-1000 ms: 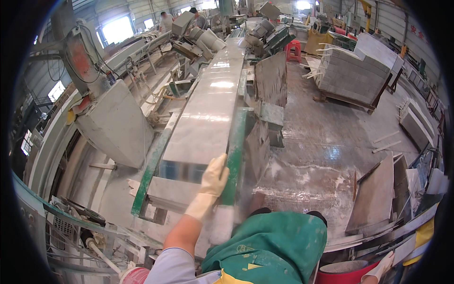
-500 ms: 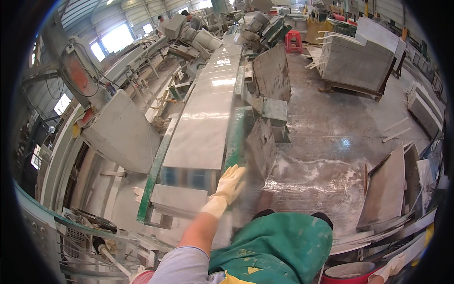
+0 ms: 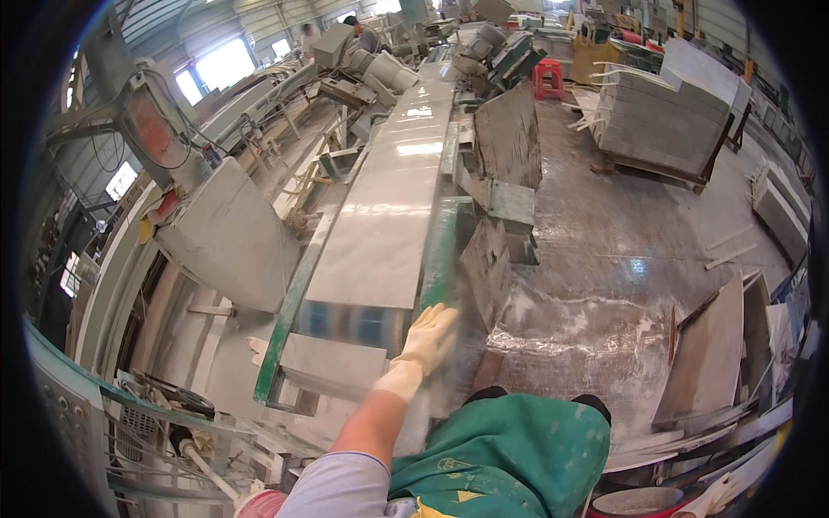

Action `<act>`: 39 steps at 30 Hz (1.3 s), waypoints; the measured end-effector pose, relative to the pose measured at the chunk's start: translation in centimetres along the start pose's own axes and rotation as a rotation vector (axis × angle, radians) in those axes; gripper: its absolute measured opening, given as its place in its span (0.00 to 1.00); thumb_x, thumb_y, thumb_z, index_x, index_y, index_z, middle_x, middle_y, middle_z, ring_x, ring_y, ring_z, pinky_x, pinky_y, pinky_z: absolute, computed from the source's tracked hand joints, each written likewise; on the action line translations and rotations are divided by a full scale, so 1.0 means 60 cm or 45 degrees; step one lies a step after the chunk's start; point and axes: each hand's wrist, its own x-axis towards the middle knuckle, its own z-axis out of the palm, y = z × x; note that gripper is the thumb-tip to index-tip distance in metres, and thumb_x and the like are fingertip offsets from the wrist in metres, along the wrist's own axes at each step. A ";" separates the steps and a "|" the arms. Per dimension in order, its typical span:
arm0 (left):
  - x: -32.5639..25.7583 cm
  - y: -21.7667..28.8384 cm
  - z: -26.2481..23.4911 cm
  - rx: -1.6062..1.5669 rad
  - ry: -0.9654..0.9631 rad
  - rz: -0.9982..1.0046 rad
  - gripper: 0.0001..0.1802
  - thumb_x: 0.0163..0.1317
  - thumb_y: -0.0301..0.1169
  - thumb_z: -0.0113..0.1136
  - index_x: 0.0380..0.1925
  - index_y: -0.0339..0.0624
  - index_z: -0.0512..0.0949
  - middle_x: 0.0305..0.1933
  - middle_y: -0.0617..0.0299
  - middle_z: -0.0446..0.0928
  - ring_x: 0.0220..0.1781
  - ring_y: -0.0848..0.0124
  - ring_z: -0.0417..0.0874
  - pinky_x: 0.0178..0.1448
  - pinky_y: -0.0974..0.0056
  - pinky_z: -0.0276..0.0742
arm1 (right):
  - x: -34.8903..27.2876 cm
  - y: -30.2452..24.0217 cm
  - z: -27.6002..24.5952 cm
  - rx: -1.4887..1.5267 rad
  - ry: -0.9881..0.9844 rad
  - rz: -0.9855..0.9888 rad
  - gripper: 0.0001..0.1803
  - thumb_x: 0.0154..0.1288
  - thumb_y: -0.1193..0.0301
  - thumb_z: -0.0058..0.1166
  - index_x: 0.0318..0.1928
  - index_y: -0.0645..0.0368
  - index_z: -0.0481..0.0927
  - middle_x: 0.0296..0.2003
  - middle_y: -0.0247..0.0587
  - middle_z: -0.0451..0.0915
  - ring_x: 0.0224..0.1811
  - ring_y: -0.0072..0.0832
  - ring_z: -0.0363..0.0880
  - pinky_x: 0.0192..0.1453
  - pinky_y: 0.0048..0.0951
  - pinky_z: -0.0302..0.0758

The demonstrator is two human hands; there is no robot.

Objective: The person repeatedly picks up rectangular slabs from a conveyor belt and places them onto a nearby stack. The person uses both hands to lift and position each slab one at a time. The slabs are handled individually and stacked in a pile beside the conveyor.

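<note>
My left hand (image 3: 427,338), in a cream rubber glove, lies with its fingers stretched out on the near right corner of a green machine frame (image 3: 437,268); nothing shows in its grasp. Beside it, a long pale slab or belt surface (image 3: 371,246) runs away along the machine, its near edge just above a blue roller (image 3: 371,328). In front of the roller is a pale flat plate (image 3: 332,361). At the lower right rim my right hand (image 3: 713,498), gloved alike, is partly cut off, fingers extended, close to a red-rimmed tub (image 3: 637,501).
Motors (image 3: 384,69) flank the machine's far part, where people stand. A stained board (image 3: 509,138) leans on its right side. Stacked pale slabs (image 3: 665,121) and a red stool (image 3: 547,79) stand on the wet floor. A leaning panel (image 3: 704,354) is at right.
The whole view has shifted slightly. My left hand stays at the frame's corner; my right hand sits a little lower in the picture. No hold has visibly changed.
</note>
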 end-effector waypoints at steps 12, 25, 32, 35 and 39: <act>-0.002 0.001 0.010 0.030 0.080 -0.038 0.26 0.62 0.30 0.61 0.61 0.46 0.74 0.66 0.42 0.74 0.71 0.45 0.70 0.75 0.50 0.66 | 0.017 0.056 0.117 -0.177 0.320 -0.299 0.33 0.67 0.43 0.45 0.66 0.44 0.75 0.69 0.41 0.72 0.74 0.43 0.64 0.66 0.61 0.62; -0.004 -0.013 0.018 0.005 0.091 0.019 0.27 0.61 0.31 0.64 0.63 0.47 0.74 0.68 0.41 0.72 0.71 0.41 0.69 0.74 0.48 0.67 | 0.002 0.038 0.091 0.127 0.148 -0.118 0.33 0.75 0.47 0.36 0.72 0.49 0.68 0.75 0.46 0.62 0.79 0.46 0.53 0.79 0.52 0.49; -0.005 -0.013 0.019 -0.018 0.117 0.036 0.26 0.62 0.30 0.63 0.61 0.45 0.75 0.65 0.42 0.74 0.70 0.41 0.70 0.73 0.48 0.67 | -0.088 -0.004 -0.038 0.097 -0.011 -0.156 0.33 0.77 0.49 0.33 0.74 0.53 0.65 0.76 0.48 0.58 0.81 0.45 0.49 0.81 0.48 0.44; -0.005 -0.016 0.022 -0.019 0.130 0.047 0.25 0.62 0.30 0.63 0.61 0.44 0.75 0.65 0.44 0.75 0.70 0.42 0.70 0.73 0.48 0.67 | -0.129 -0.022 -0.088 0.067 -0.045 -0.205 0.34 0.77 0.49 0.31 0.74 0.54 0.64 0.77 0.48 0.57 0.81 0.44 0.47 0.82 0.46 0.42; -0.005 -0.018 0.025 -0.029 0.148 0.050 0.25 0.62 0.30 0.62 0.61 0.44 0.75 0.64 0.46 0.76 0.70 0.43 0.70 0.73 0.48 0.67 | -0.164 -0.034 -0.124 0.041 -0.053 -0.260 0.34 0.78 0.50 0.30 0.75 0.57 0.62 0.78 0.49 0.55 0.82 0.44 0.44 0.83 0.44 0.40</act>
